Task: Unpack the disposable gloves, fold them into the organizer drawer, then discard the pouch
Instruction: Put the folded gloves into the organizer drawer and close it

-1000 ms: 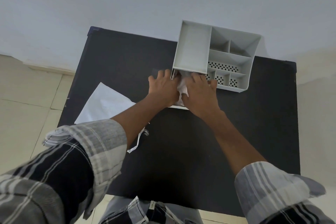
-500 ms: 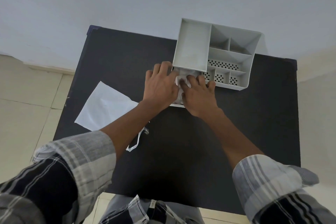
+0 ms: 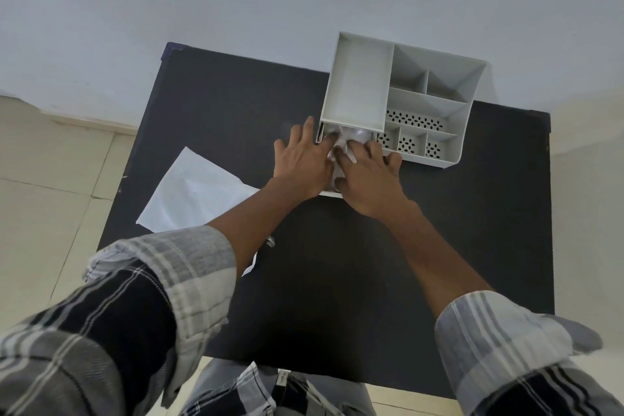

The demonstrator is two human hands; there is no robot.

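Note:
A grey plastic organizer (image 3: 435, 105) with several compartments stands at the far right of the black table (image 3: 354, 280). Its drawer (image 3: 329, 193) is pulled out toward me at the lower left corner. Crumpled clear disposable gloves (image 3: 347, 138) lie in the drawer. My left hand (image 3: 302, 162) and my right hand (image 3: 369, 179) lie side by side, palms down, pressing the gloves into the drawer and covering most of it. The white pouch (image 3: 192, 196) lies flat on the table to the left, partly under my left forearm.
A thin torn white strip (image 3: 251, 267) lies on the table just under my left forearm. The table stands against a pale wall, with tiled floor on the left and right. My plaid sleeves fill the bottom of the view.
Both hands have stayed on the gloves in the drawer, shifting slightly; my left hand's fingers have spread a little further toward the organizer's front.

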